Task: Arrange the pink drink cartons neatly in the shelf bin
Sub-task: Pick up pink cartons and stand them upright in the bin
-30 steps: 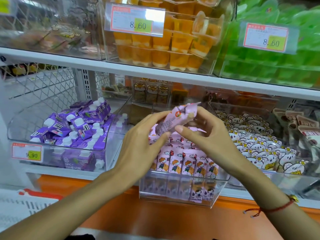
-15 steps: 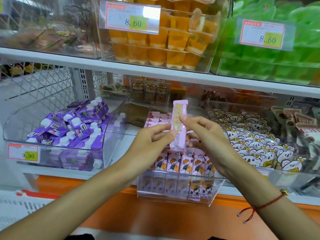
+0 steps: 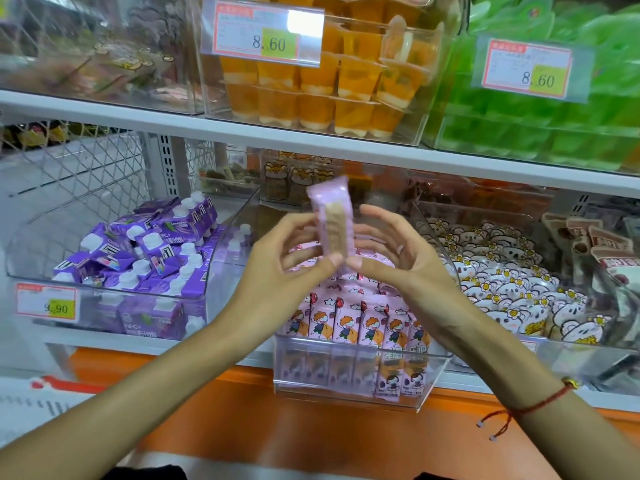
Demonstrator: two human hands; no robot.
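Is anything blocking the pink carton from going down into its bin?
Nothing visible does. The pink carton, pinched by the left hand and right hand, hangs right above the open-topped clear bin. Only the standing pink cartons fill its front row.

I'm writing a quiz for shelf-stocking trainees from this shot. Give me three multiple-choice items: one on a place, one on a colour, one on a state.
1. Where does the clear bin of pink drink cartons sit?
A. On the top shelf
B. Between the purple cartons and the cartoon snack packs
C. On the floor

2. What colour are the cups behind the 8.60 tag directly above that bin?
A. Orange
B. Blue
C. White

3. How is the lifted pink carton held?
A. Lying flat on one palm
B. Resting in the bin, untouched
C. Upright, pinched between both hands

Answers:
1 B: purple cartons lie on its left, cartoon snack packs on its right.
2 A: the cups are orange.
3 C: the left hand and right hand pinch its lower end, with the carton standing upright above the bin.
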